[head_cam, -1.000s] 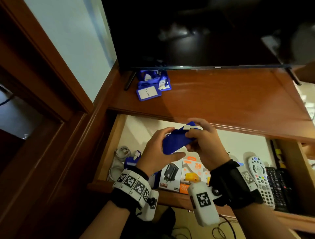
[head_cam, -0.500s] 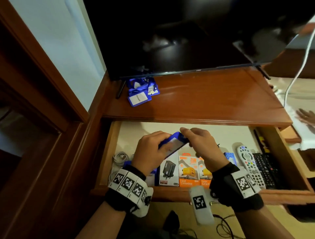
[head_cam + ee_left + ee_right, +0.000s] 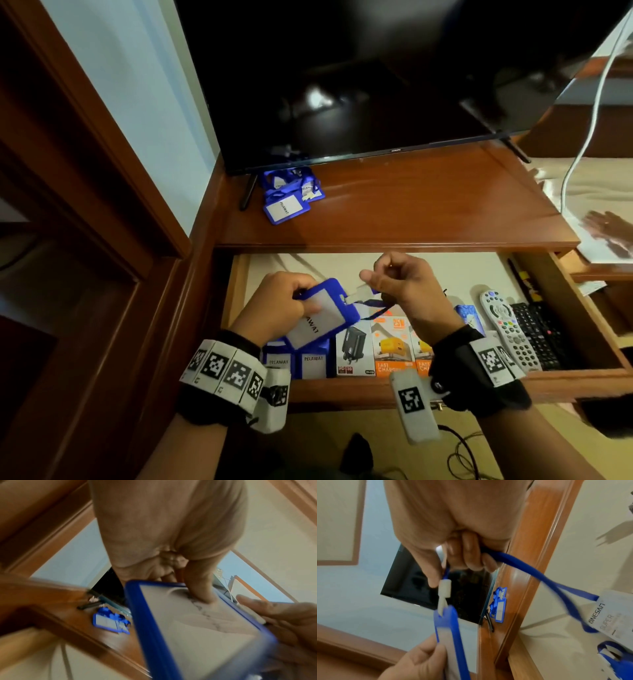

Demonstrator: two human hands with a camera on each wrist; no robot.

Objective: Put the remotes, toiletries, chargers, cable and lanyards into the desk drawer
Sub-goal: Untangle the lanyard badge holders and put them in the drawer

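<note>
The desk drawer (image 3: 582,329) stands pulled out under the wooden surface (image 3: 428,205), and it already holds most of the things. Along its front edge, from left to right, lie two blue card holders printed PELAWAT (image 3: 301,363), a row of boxed chargers (image 3: 383,346) in black, orange and white packaging, a small blue packet (image 3: 471,317), a grey remote (image 3: 505,329) with coloured buttons and a black remote (image 3: 537,335) just beside it. At the far left corner of the drawer a thin pale cable is only partly seen behind the left hand.

On the surface, near the foot of the dark television (image 3: 376,85), a small heap of blue lanyards (image 3: 289,195) with card holders lies well apart from the drawer.

The lanyard in hand (image 3: 325,311) is above the drawer, over the card holders and chargers. It is a blue-framed clear holder with a white card marked PELAWAT, tilted, joined by a whitish plastic clip (image 3: 444,589) to a blue strap (image 3: 530,574) that loops down toward the boxes.

The left hand (image 3: 277,308) grips the holder, thumb pressed on the card face, fingers curled behind. The right hand (image 3: 400,287) is clenched round the strap, thumb and forefinger pinching it just above the clip.
</note>
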